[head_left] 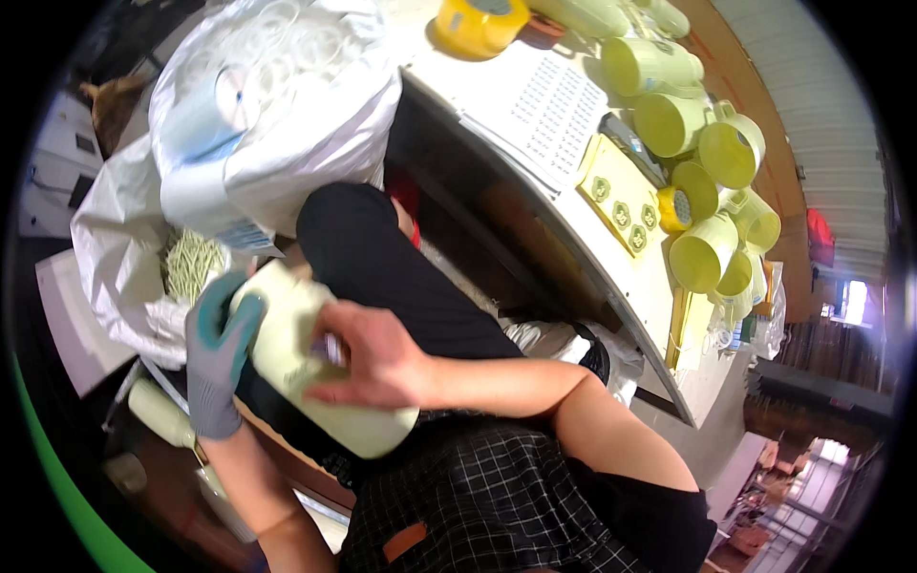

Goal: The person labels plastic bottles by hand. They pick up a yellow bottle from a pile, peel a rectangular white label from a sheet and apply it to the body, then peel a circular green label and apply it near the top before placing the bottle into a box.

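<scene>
Wears a black apron with a thin white check and a small brown tab. Holds a pale yellow-green container tilted across the lap, smooth and round-cornered, with a faint mark on its face too blurred to read. Clamps its side with the left hand, gloved in grey knit with a teal coating. Lays the bare right hand over its face, fingers curled and blurred; cannot tell whether closed on the small purplish thing beside them. Has on the left a crinkled white sack of thin, pale green strips and, beyond, a larger sack full of clear rings. Faces a white table bearing sheets of tiny printed rows, illegible here, a yellow card printed with round dark-green emblems, a fat yellow tape roll and glossy, open-mouthed vessels. Has, farther off, a ribbed pale wall and a bright window.
</scene>
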The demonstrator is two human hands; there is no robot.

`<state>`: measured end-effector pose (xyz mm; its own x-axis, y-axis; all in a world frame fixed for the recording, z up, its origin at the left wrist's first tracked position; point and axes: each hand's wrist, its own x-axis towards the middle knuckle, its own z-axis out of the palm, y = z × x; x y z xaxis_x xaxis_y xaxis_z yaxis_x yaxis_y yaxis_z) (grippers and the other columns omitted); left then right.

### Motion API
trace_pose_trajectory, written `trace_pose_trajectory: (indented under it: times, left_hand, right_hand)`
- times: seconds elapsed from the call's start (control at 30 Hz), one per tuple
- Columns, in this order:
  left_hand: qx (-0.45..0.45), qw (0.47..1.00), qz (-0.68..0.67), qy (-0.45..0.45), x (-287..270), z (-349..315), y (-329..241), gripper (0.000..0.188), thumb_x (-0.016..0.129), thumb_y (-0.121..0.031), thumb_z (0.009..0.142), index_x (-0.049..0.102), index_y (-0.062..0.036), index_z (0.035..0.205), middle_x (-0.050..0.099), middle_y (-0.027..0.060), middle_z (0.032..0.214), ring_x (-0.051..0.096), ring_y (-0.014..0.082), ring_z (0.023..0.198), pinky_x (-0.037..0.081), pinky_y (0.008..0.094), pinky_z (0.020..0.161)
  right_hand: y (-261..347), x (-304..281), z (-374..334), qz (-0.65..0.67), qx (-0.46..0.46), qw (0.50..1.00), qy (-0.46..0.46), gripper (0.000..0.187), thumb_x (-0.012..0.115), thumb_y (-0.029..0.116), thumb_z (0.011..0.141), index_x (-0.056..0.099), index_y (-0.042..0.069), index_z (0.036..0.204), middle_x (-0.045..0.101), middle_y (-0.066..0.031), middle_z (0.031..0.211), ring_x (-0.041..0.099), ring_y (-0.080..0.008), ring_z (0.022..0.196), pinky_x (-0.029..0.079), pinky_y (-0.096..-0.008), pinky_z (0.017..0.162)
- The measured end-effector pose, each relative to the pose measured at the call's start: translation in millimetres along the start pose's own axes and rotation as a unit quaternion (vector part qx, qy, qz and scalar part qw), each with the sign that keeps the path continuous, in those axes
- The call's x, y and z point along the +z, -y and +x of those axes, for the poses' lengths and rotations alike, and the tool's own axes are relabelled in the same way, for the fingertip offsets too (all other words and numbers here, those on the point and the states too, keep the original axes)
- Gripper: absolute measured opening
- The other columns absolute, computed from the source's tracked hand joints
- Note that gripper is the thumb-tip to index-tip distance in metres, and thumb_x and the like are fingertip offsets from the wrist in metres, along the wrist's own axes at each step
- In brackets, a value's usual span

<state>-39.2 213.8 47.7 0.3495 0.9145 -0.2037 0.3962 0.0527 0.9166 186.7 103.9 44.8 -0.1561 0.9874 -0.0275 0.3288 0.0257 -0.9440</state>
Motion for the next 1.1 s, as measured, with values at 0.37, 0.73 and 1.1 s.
trace_pose_trajectory:
  times: [0.37, 0.73, 1.1]
  left_hand:
    - [0.232, 0.864, 0.39, -0.216, 31, 10, -15, 0.047, 0.072, -0.011, 0.093, 0.06, 0.0002, 0.138, 0.056, 0.0188, 0.148, 0.056, 0.037, 0.13, 0.045, 0.0482, 0.112]
    - [0.495, 0.797, 0.259, 0.231, 415, 113, -144, 0.047, 0.067, -0.034, 0.096, 0.062, -0.0081, 0.135, 0.056, 0.0135, 0.146, 0.059, 0.0338, 0.122, 0.049, 0.0469, 0.106]
    - [0.445, 0.764, 0.385, 0.264, 475, 137, -140, 0.052, 0.069, -0.039, 0.095, 0.061, -0.0166, 0.141, 0.053, 0.0102, 0.148, 0.058, 0.0326, 0.122, 0.052, 0.043, 0.104]
  right_hand:
    - [-111, -229, -116, -0.143, 0.163, 0.871, -0.441, 0.019, 0.063, 0.024, 0.107, 0.06, 0.007, 0.1, 0.057, -0.0011, 0.079, 0.051, -0.0102, 0.069, 0.047, -0.027, 0.063]
    - [-160, -295, -200, -0.28, 0.276, 0.768, -0.506, 0.019, 0.071, 0.022, 0.097, 0.068, 0.005, 0.103, 0.071, -0.0141, 0.101, 0.069, -0.0326, 0.088, 0.054, -0.0412, 0.08]
    - [-169, -316, -198, -0.404, 0.308, 0.732, -0.454, 0.013, 0.067, 0.025, 0.098, 0.068, 0.013, 0.102, 0.071, -0.0084, 0.1, 0.07, -0.0343, 0.089, 0.055, -0.0458, 0.077]
